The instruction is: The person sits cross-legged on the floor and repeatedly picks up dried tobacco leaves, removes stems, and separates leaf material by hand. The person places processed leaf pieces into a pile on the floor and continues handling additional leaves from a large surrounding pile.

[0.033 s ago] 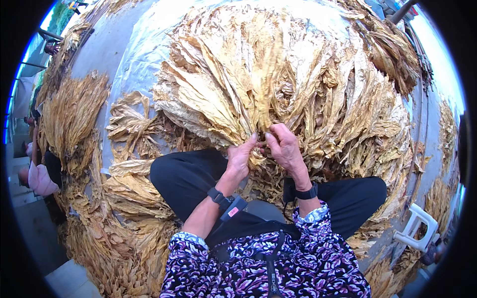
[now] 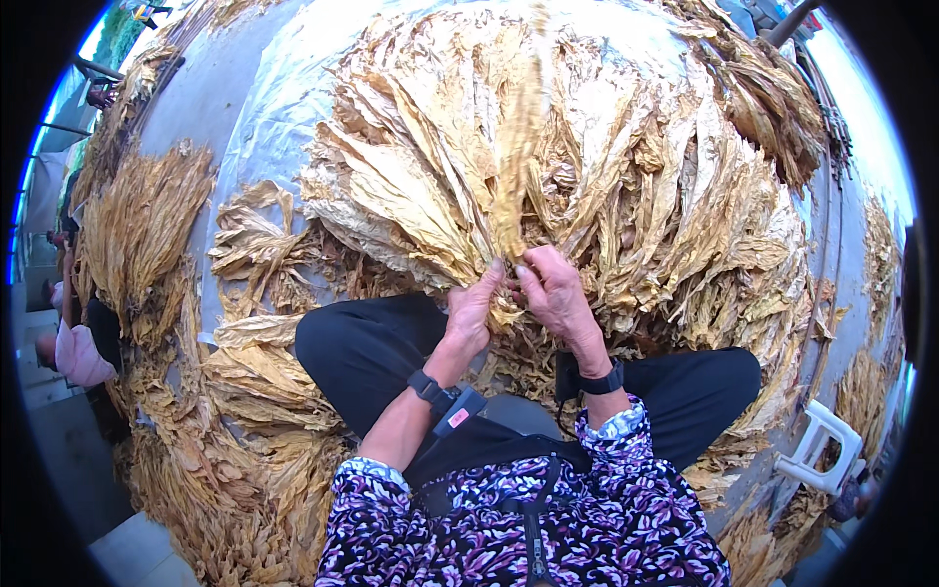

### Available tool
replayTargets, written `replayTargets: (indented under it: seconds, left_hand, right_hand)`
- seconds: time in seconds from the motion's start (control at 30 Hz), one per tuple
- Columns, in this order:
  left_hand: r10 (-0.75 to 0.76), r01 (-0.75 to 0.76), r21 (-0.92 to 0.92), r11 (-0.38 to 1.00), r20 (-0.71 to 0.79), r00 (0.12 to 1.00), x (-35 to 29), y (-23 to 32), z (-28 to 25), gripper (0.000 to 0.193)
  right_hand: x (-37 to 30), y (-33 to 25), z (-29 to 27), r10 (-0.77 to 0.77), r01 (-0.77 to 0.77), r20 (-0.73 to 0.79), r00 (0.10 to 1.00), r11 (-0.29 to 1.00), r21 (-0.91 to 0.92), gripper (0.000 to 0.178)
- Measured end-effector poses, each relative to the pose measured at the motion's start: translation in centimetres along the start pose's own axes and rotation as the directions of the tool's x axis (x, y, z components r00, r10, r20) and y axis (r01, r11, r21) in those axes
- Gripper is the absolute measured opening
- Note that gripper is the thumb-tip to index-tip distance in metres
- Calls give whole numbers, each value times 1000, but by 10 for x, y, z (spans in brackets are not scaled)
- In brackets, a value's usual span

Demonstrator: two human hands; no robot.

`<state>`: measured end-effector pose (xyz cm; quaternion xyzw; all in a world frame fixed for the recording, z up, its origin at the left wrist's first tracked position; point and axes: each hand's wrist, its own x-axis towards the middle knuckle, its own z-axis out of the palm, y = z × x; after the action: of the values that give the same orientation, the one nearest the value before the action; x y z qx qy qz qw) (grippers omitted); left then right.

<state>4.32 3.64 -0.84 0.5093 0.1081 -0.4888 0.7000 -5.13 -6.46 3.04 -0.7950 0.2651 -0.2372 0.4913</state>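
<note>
Long, dried tobacco leaves (image 2: 430,186) fan outward in a big pile in front of me, golden-brown and wrinkled. At the near end of the fan my left hand (image 2: 472,305) is closed, thumb pressed on the gathered leaf stems. Close beside it, my right hand (image 2: 558,293) pinches the base of a single long tobacco leaf (image 2: 514,166). That leaf stands away from me over the pile, its upper part smeared by motion. My fingertips almost meet, and the stem ends between them are partly hidden.
My bent knees (image 2: 362,342) flank the work. More leaf heaps (image 2: 147,215) lie at left and far right. Pale plastic sheeting (image 2: 269,127) runs beneath the main pile. A white plastic stool (image 2: 822,448) stands at right. Another person's pink sleeve (image 2: 80,352) shows at the left edge.
The long leaf has swung slightly to the left, and my right hand has shifted a little left with it, toward my left hand. The left hand stays nearly still.
</note>
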Motion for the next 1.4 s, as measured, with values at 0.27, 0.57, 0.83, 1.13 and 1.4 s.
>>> replayTargets:
  seconds: [0.27, 0.57, 0.83, 1.13, 1.4]
  left_hand:
    - [100, -98, -89, 991, 18, 995, -12, 36, 1, 22]
    - [297, -142, -464, 874, 279, 913, -102, 185, 11, 23]
    - [351, -248, -395, 885, 216, 911, -61, 211, -5, 23]
    - [321, -133, -555, 821, 256, 912, -38, 226, -32, 22]
    - [370, -265, -482, 835, 136, 919, -44, 225, -22, 23]
  right_hand:
    - [-4, 2, 2, -203, 189, 97, 974, 973, 136, 21]
    - [68, 140, 43, 388, -381, -56, 920, 851, -360, 31]
    - [87, 188, 23, 641, -623, -36, 767, 729, -283, 10]
    - [107, 149, -46, 681, -689, -180, 710, 724, 23, 31]
    - [153, 88, 131, 214, -251, 244, 946, 959, 129, 27]
